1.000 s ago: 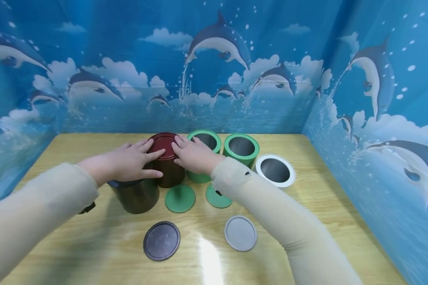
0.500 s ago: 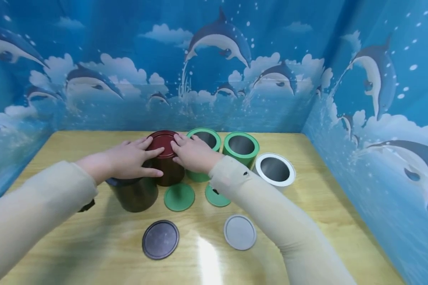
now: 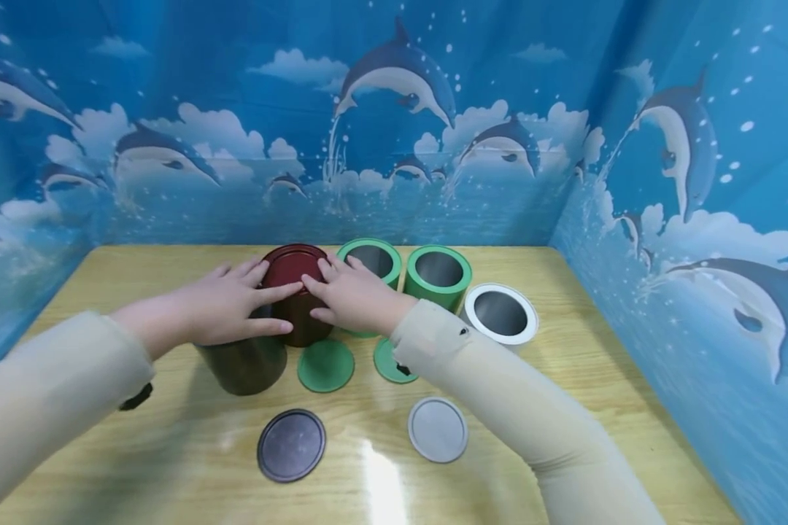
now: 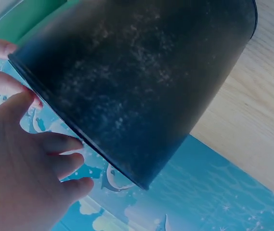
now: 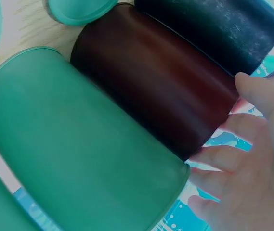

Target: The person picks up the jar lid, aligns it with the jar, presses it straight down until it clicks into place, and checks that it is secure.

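A dark red can (image 3: 311,321) with a red lid (image 3: 289,266) on top stands at the back of the table. My left hand (image 3: 219,306) reaches over a black can (image 3: 246,368), fingers spread, with fingertips on the left and front of the red lid. From the other side my right hand (image 3: 357,295) lies with its fingertips at the lid's right and front edge. In the right wrist view, spread fingers are at the top end of the red can (image 5: 151,82). The left hand hides the top of the black can, whose side (image 4: 137,86) fills the left wrist view.
Right of the red can are two uncovered green cans (image 3: 440,299) and a white-rimmed can (image 3: 532,321). In front lie two green lids (image 3: 326,366), a dark purple lid (image 3: 292,445) and a grey lid (image 3: 437,430). A dolphin-print curtain (image 3: 341,197) borders the table.
Both hands have shifted slightly toward the front of the red lid, and the right fingers are spread a little wider. The cans and loose lids keep their places; the head view has shifted slightly.
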Demonstrator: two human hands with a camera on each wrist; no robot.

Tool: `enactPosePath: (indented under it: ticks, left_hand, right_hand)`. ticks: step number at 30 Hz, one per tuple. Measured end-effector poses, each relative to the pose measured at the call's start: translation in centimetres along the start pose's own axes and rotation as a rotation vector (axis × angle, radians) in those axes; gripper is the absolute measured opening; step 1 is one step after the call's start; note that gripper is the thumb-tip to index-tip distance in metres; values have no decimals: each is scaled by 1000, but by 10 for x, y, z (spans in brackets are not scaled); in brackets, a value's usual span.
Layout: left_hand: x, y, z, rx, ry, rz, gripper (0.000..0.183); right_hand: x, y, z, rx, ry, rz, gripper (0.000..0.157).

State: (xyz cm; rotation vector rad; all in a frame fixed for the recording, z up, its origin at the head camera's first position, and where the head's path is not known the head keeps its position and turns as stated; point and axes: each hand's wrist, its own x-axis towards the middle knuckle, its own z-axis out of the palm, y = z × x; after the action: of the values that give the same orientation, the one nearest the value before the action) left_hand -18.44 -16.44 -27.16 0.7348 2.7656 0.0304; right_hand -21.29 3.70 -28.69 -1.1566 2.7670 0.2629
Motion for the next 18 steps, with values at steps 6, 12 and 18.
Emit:
enactPosePath:
  ticks: [6,12,18]
  left_hand:
    - [-1,4,-1,-8,2,5,76]
    - [1,6,-4,-57,-16,-9,80]
    - [1,5,-2,-86,1,-7,85]
  right_hand:
    - [-2,1,0,15,-4,-11,58]
    - [0,2,-3,16,-11,-31,57]
    - [3,2,-5,-13,-4,-44,59]
